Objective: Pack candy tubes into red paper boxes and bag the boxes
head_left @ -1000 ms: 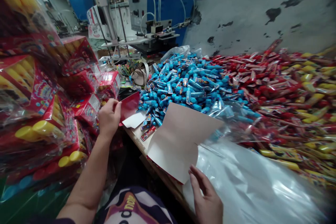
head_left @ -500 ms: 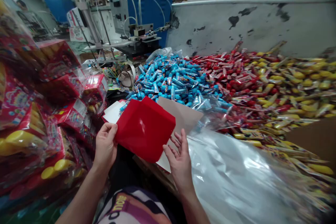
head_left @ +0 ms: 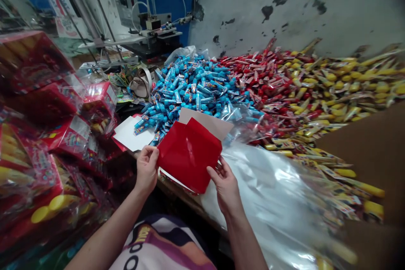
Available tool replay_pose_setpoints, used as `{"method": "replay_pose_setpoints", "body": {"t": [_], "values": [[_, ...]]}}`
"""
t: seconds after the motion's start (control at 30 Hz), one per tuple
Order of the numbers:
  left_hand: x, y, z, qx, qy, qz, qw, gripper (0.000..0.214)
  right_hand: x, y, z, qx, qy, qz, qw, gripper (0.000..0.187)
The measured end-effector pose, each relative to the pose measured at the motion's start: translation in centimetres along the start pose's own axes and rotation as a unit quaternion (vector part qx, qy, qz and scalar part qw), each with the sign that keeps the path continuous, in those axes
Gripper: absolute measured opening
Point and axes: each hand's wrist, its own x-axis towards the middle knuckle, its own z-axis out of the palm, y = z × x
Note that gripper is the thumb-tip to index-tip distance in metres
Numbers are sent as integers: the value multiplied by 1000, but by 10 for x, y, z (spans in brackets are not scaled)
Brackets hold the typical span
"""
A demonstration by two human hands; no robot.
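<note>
A glossy red cardboard sheet [head_left: 190,152] with creased, angled edges is held up in front of me. My left hand [head_left: 147,166] pinches its left edge between thumb and fingers. At the right edge, my right hand [head_left: 225,181] has its thumb on the front face and its fingers behind, partly hidden. Beyond the sheet a grey-white cardboard piece [head_left: 210,121] shows. To the left lies a white card [head_left: 131,135] with some blue-capped small tubes on it. The big pile of blue wrapped tubes [head_left: 186,84] begins just past the sheet.
Red wrapped pieces [head_left: 262,80] and yellow ones [head_left: 348,80] are heaped along the wall. Clear plastic bags [head_left: 268,190] lie at right, near a brown cardboard flap [head_left: 363,139]. Plastic-wrapped red boxes [head_left: 68,135] are stacked at left. A machine with hoses [head_left: 153,25] stands behind.
The red sheet and both hands have shifted right in view. My right fingers, spread before, have closed on the sheet's right edge. The view has turned, showing more of the white card.
</note>
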Motion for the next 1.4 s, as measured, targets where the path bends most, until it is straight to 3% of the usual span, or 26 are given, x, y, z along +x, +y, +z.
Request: {"method": "replay_pose_setpoints", "body": {"t": [0.13,0.27,0.5,0.6,0.73,0.87,0.97,1.1,1.17,1.27,1.33,1.4], "values": [[13,-16,-5,138,-34,51,989,23,-4,-8,-7,-14,-3,-52,999,56],[23,-23,-2,295,-101,115,943,46,-7,-3,-8,-63,23,-106,992,51],[36,-29,12,326,-186,120,919,53,1,32,-4,-142,66,-174,972,36],[37,-47,0,357,-227,98,901,42,0,55,-11,-252,65,-145,955,45],[33,-76,-22,435,-247,49,865,32,-6,77,-22,-345,35,-85,934,82],[28,-87,-28,466,-234,41,852,38,-4,75,-27,-395,-24,-127,910,78],[29,-83,-22,517,-260,74,812,55,8,61,-29,-464,-84,-140,870,68],[33,-73,-10,617,-314,98,715,53,27,35,-28,-572,-149,-107,799,53],[35,-71,-2,677,-311,96,660,50,35,22,-24,-643,-158,-90,744,44],[38,-74,10,747,-294,85,591,40,44,11,-12,-754,-150,-46,637,36],[38,-81,16,764,-290,75,572,31,47,12,0,-791,-154,-39,591,35],[38,-91,18,770,-292,61,563,27,48,20,13,-801,-156,-49,576,36]]}}
